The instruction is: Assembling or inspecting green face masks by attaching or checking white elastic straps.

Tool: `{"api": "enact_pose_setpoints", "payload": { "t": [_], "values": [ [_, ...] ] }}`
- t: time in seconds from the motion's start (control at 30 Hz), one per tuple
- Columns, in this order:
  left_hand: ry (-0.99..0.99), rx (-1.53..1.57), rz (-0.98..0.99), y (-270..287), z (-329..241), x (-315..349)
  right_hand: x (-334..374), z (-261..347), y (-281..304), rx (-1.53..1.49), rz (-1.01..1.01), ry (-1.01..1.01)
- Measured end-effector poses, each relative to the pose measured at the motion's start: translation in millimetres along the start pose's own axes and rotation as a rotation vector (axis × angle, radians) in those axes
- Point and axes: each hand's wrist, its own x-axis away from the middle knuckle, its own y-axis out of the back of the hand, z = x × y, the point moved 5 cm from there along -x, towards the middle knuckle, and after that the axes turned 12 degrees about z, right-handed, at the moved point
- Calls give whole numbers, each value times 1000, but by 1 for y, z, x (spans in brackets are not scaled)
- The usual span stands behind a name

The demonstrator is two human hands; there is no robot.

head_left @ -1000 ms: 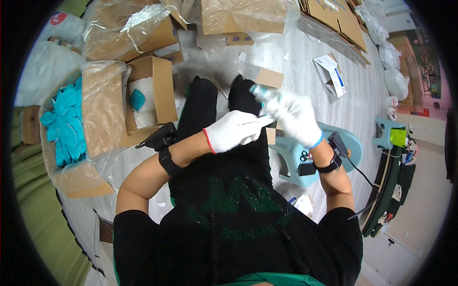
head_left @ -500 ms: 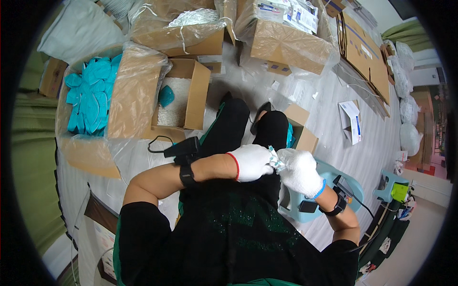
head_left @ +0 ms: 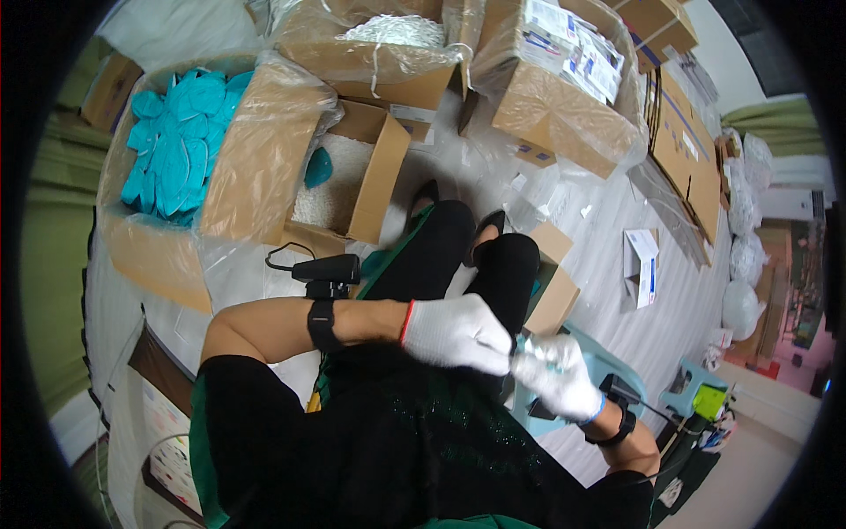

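Note:
Both of my hands wear white knit gloves and meet above my lap. My left hand [head_left: 454, 333] has a red cuff, and its fingers are closed in a pinch against the other hand's fingertips; whatever they grip is hidden. My right hand [head_left: 564, 377], with a blue cuff, is closed around a small white-and-teal piece [head_left: 523, 345] that shows only in bits between the fingers. Motion blurs its shape, so I cannot tell its kind. Just beyond my right hand stands a light blue plastic stool [head_left: 608, 339].
Teal cup-shaped masks [head_left: 176, 154] fill a lined carton at left. Beside it, an open carton [head_left: 368, 207] holds white material and one teal piece. Farther back are cartons with white cords [head_left: 394, 32] and packets [head_left: 573, 48]. A small open carton [head_left: 557, 286] sits by my right knee.
My hands have moved slightly down in the picture, and my left wrist has bent. The white-and-teal piece, earlier plain between both hands, is now mostly covered by my right fingers.

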Motion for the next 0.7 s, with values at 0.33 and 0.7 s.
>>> {"api": "enact_pose_setpoints", "payload": {
  "t": [0.33,0.7],
  "values": [
    [96,164,-20,-1,-17,49,-9,42,-5,219,321,-36],
    [-92,-110,-233,25,-36,104,-15,60,20,559,536,-128]
  ]
}}
